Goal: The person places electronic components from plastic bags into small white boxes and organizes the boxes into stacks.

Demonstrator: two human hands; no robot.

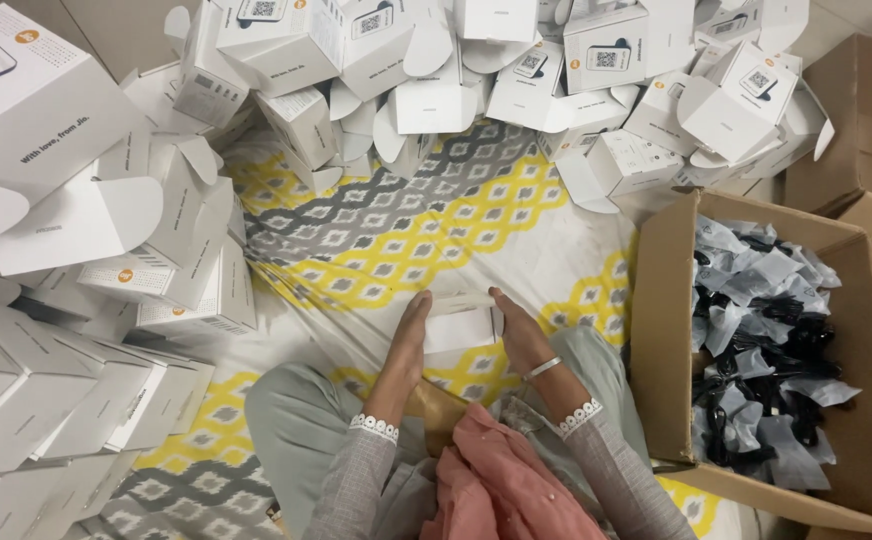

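A small white cardboard box (459,322) rests low over the yellow, grey and white patterned cloth (406,230), pressed between both my hands. My left hand (412,330) lies flat against its left side, fingers pointing away from me. My right hand (518,330), with a silver bangle at the wrist, presses the right side. My grey sleeves with white lace cuffs and a pink scarf show at the bottom.
Piles of white open-flap boxes (306,60) ring the cloth at the back and left (66,300). A large brown carton (661,330) at the right holds several black cables in clear plastic bags (766,340). Another brown carton (866,110) stands behind it.
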